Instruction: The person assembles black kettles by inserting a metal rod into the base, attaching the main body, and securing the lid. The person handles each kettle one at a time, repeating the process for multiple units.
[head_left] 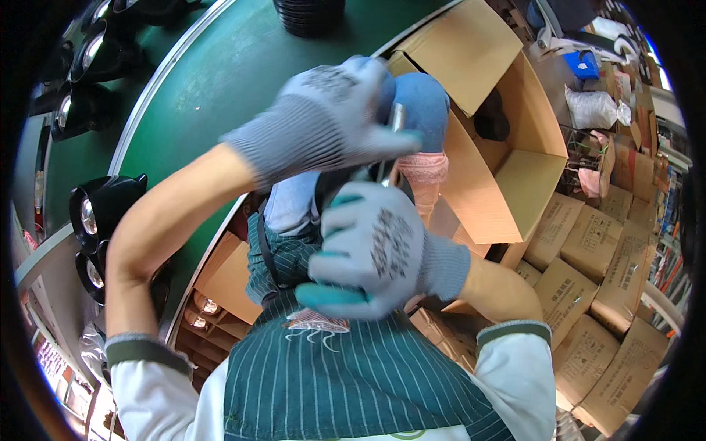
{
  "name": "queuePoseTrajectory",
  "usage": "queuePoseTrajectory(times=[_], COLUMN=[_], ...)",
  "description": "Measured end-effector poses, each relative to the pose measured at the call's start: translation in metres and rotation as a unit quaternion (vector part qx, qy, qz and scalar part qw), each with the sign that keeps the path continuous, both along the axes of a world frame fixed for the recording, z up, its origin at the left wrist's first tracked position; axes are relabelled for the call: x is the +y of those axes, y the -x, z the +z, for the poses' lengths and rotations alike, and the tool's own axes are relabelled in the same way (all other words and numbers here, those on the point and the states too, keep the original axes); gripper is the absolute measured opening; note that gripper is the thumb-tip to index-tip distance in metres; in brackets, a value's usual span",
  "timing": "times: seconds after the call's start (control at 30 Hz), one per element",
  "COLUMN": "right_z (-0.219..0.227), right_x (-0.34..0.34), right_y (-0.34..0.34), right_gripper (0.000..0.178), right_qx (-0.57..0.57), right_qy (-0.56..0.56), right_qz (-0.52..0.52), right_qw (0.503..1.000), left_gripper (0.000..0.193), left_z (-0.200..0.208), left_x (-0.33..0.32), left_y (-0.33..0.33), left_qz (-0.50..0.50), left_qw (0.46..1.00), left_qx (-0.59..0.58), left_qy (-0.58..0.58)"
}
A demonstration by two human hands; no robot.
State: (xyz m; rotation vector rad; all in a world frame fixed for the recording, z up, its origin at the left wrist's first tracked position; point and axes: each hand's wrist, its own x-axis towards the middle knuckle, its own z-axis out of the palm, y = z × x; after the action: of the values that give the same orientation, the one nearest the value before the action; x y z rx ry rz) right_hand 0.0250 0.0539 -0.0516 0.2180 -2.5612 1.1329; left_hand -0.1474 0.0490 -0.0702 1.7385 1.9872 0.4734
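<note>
My left hand (334, 110), in a grey knitted glove with teal fingertips, reaches over my lap. Its fingers curl down at the far side, mostly hidden, and the thumb points right along a shiny silver metal edge (398, 121). Nearer to me, my right hand (375, 253), gloved alike, is bent with its back up and its fingers curled to the left. Between the two hands shows part of a black thing (334, 185), mostly covered by the gloves. Both hands are slightly blurred, and what exactly they grip is hidden.
A green worktable (213, 95) curves along the left, bearing black jugs (103, 209) with shiny insides and a black ribbed stack (310, 16). An open carton (544, 140) stands to the right, with a dark object inside. Beyond it are stacked brown boxes (588, 235). A divided carton (213, 323) sits below the table.
</note>
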Motion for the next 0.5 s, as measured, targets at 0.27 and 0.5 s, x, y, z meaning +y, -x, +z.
queuePoseTrajectory(times=[0.27, 0.5], right_z=[-0.047, -0.115], right_x=[0.004, -0.02], right_y=[-0.06, -0.068], right_gripper=[0.056, 0.065], right_qx=[0.127, 0.078], right_qy=[0.53, 0.416], right_qz=[-0.089, -0.354], right_qw=[0.834, 0.834], left_gripper=[0.075, 0.087], left_z=[0.092, 0.076], left_x=[0.001, 0.005], left_y=[-0.033, -0.103], left_qz=[-0.11, 0.097], left_qw=[0.926, 0.888], left_qx=[0.072, 0.042], left_qy=[0.354, 0.448])
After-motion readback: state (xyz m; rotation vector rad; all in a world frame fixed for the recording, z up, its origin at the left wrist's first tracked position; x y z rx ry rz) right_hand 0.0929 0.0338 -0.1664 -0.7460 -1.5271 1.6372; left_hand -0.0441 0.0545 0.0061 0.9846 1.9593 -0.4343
